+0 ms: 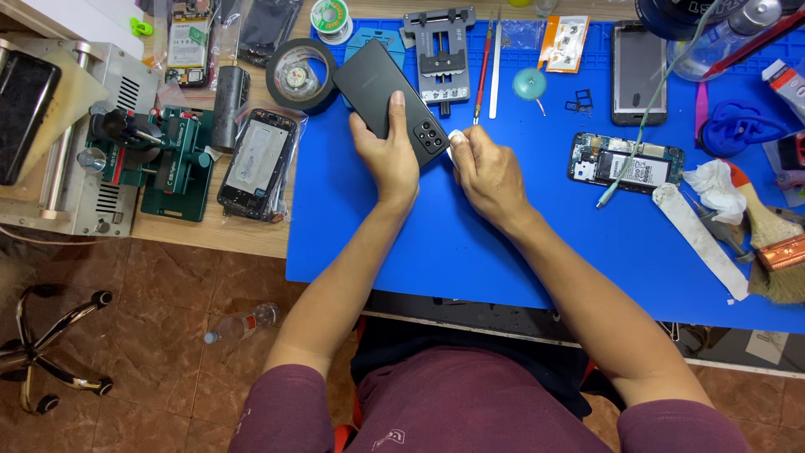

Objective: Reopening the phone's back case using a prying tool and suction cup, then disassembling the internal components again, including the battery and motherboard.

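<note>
A black slab-shaped smartphone (394, 99), back up, is gripped by the left hand (387, 156) above the blue rubber mat (470, 243); a small white object (457, 137), clamped by the right hand (486, 174), is pressed at its 4 o'clock corner. A slip could scratch the camera cluster (429, 136).

Brown tiled floor (168, 285), wooden bench (251, 235) under a blue mat (470, 243), perhaps a chair base (50, 352) at left.

The person wore a maroon short-sleeved shirt — sleeves ending above the elbows, a small pale mark at the six o'clock edge — with both forearms bare.
</note>
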